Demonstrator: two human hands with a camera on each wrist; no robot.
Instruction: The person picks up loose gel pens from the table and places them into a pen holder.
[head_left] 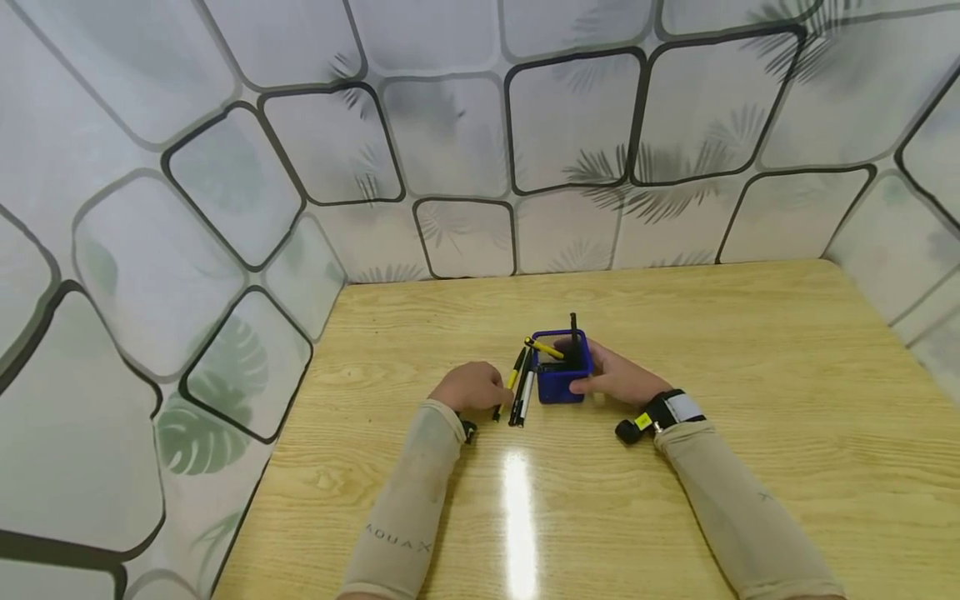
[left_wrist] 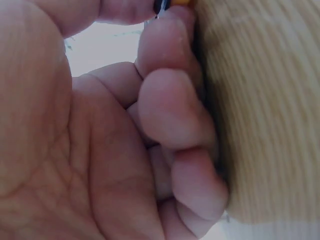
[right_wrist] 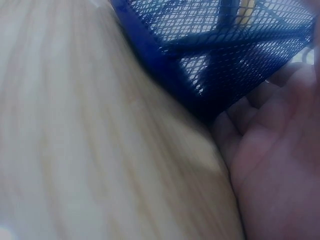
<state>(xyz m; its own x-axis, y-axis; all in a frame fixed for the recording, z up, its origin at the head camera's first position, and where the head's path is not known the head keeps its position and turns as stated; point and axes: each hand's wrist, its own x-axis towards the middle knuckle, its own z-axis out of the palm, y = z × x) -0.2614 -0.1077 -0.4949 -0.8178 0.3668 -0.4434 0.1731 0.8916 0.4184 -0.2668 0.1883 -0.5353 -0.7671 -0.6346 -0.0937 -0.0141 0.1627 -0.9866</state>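
One yellow pen (head_left: 513,380) left of the cup (head_left: 561,388) is pinched by the left hand (head_left: 472,387); the right hand (head_left: 622,377) grips the cup; a nudge could scatter adjacent pens (head_left: 527,402).

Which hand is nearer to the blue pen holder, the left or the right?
The right hand, which grips the blue pen holder from its right side. The left hand is apart from it, to its left, touching a yellow pen.
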